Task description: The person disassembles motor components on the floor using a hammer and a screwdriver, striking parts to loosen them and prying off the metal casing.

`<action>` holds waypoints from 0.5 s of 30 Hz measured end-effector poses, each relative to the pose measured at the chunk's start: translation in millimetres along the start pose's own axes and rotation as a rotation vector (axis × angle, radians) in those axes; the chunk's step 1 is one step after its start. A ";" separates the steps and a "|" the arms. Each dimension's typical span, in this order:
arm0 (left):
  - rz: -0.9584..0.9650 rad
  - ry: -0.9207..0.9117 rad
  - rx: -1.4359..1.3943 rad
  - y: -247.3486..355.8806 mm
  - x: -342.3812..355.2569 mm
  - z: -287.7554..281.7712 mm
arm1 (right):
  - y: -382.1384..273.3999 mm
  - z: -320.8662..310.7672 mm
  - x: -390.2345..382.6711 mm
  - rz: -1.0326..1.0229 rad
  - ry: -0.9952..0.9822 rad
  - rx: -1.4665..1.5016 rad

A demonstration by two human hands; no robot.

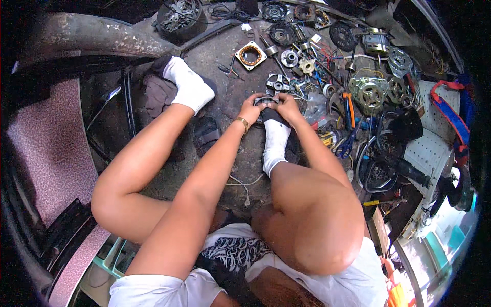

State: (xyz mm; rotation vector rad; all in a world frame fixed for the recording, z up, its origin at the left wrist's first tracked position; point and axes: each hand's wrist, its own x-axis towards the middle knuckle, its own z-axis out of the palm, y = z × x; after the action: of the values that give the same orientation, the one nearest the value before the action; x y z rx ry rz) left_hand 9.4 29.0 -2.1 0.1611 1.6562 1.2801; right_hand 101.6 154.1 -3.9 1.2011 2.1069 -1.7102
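My left hand point(250, 109) and my right hand point(289, 108) meet at the toe of my right foot in a white sock point(276, 137). Between them they grip a dark round metal part point(266, 100), with fingers curled round its rim and thumbs on top. Its exact kind I cannot make out, as my fingers cover much of it. Just beyond lies a silver motor end cover point(277, 82). A square stator with copper windings point(250, 55) rests farther off on the floor.
Loose motor parts spread to the right, among them a silver motor cover point(370, 95). Orange-handled pliers point(350, 110) and a yellow-and-black tool point(330, 138) lie near my right forearm. A dark bin of scraps point(179, 20) stands at the back left. A white cable point(246, 189) crosses the floor.
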 end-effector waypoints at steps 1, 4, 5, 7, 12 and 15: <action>0.008 0.015 0.007 2.2 -0.4 3.3 | 1.4 -2.5 0.8 0.021 0.001 -0.013; 0.023 0.054 0.059 4.2 -0.9 8.2 | 1.7 -3.2 2.4 0.057 0.009 -0.054; 0.017 0.059 0.096 4.1 -1.2 3.5 | 0.8 0.8 3.6 0.057 0.016 -0.069; -0.038 0.031 0.162 7.6 5.0 -0.1 | -2.7 1.6 10.4 0.074 0.049 -0.158; -0.002 0.094 0.258 11.2 6.2 9.1 | 0.1 -4.0 -2.2 0.018 0.120 -0.179; -0.050 0.075 0.211 10.8 10.9 14.1 | 8.4 -10.2 -20.5 -0.107 0.265 -0.045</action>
State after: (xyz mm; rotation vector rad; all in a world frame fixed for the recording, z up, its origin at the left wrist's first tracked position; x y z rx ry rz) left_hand 10.0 49.7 0.6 0.1996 1.8471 1.0845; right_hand 124.3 153.6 5.1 1.3927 2.3867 -1.6118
